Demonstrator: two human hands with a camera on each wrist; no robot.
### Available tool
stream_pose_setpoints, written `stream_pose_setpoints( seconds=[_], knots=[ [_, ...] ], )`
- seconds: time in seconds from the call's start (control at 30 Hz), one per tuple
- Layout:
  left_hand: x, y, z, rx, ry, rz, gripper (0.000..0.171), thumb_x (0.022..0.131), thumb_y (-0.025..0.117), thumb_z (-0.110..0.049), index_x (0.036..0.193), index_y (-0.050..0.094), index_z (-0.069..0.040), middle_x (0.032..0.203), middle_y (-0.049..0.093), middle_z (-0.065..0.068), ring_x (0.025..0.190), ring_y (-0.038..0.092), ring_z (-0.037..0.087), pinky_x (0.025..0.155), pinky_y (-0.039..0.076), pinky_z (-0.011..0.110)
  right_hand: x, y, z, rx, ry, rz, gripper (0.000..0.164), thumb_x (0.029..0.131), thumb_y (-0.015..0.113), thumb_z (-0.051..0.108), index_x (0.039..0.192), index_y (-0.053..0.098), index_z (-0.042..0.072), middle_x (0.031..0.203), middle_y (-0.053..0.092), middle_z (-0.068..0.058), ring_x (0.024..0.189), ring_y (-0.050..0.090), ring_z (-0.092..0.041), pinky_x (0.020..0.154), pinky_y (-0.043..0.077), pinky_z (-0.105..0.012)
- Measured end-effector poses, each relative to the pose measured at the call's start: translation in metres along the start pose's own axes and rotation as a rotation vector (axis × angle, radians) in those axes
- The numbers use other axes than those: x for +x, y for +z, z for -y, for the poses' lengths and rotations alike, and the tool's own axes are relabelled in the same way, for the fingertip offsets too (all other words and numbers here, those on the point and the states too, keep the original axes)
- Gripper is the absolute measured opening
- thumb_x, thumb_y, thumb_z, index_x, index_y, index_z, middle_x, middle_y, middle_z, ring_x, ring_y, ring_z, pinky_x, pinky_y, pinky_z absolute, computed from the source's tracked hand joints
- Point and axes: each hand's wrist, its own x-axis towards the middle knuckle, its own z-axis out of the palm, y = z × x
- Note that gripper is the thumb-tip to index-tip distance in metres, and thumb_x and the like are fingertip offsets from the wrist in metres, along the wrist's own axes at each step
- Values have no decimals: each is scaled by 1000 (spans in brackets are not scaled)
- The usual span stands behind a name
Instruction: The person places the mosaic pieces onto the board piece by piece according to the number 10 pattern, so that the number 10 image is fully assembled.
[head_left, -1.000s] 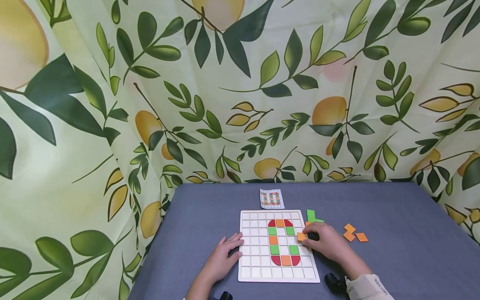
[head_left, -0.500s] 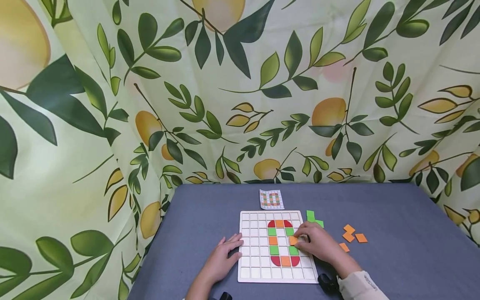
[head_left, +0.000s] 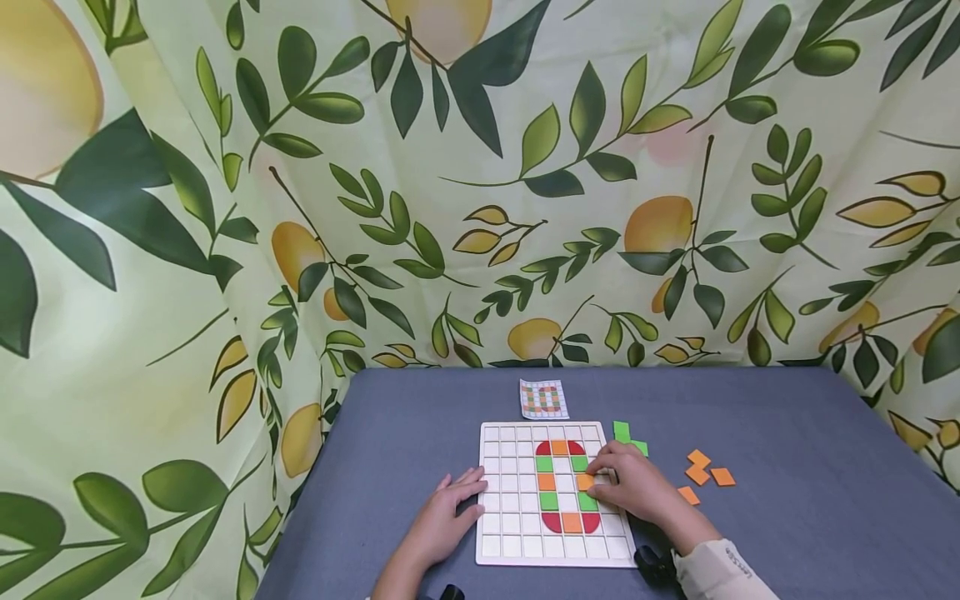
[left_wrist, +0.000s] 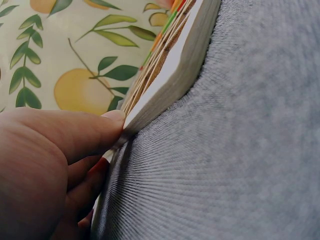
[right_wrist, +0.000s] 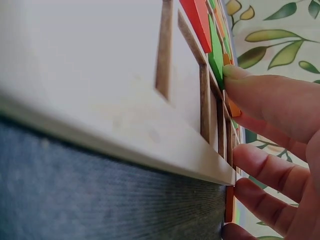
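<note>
A white grid board (head_left: pixel 510 546) lies on the table, with red, green and orange tiles forming a rounded ring in its right half. My right hand (head_left: pixel 637 483) pinches an orange tile (head_left: pixel 584 482) at the ring's right side, between the two green tiles there. In the right wrist view the thumb (right_wrist: pixel 270 97) presses at that tile while the other fingers spread over the board's edge. My left hand (head_left: pixel 446 517) rests at the board's left edge, fingers extended. The left wrist view has its thumb tip (left_wrist: pixel 114 116) against the side of the board.
A small printed pattern card (head_left: pixel 543 399) lies just behind the board. Two or more green tiles (head_left: pixel 622 432) sit off its right back corner, and several loose orange tiles (head_left: pixel 722 477) lie farther right on the grey-blue cloth (head_left: pixel 795 517). A leaf-patterned curtain hangs behind.
My right hand has moved left over the board, carrying the orange tile from the board's right edge into the gap in the ring's right side. The left hand has stayed put.
</note>
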Motion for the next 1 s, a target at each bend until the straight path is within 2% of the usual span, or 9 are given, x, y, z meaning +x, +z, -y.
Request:
stream_pose_setpoints(
  seconds=[0.47, 0.73, 1.0],
  knots=[
    [0, 1, 1, 15, 10, -1, 37, 93, 65, -14, 129, 65, -6, 146, 53, 0, 140, 44, 24, 121, 21, 54, 0, 0, -2, -6, 11, 7, 18, 74, 86, 26, 86, 72, 26, 97, 59, 9, 100, 52, -16, 87, 51, -41],
    [0, 0, 1, 13, 5, 2, 37, 93, 65, -15, 129, 65, -6, 146, 53, 0, 140, 44, 24, 121, 21, 54, 0, -1, -1, 10, 62, 17, 19, 76, 84, 23, 78, 66, 25, 95, 57, 7, 93, 50, -15, 80, 49, -37],
    [1, 0, 1, 8, -3, 8, 37, 93, 65, -15, 129, 65, -6, 146, 53, -1, 141, 44, 23, 121, 20, 54, -1, 0, -1, 20, 48, 12, 15, 78, 82, 21, 76, 69, 28, 96, 56, 8, 96, 51, -14, 83, 49, -38]
  ],
)
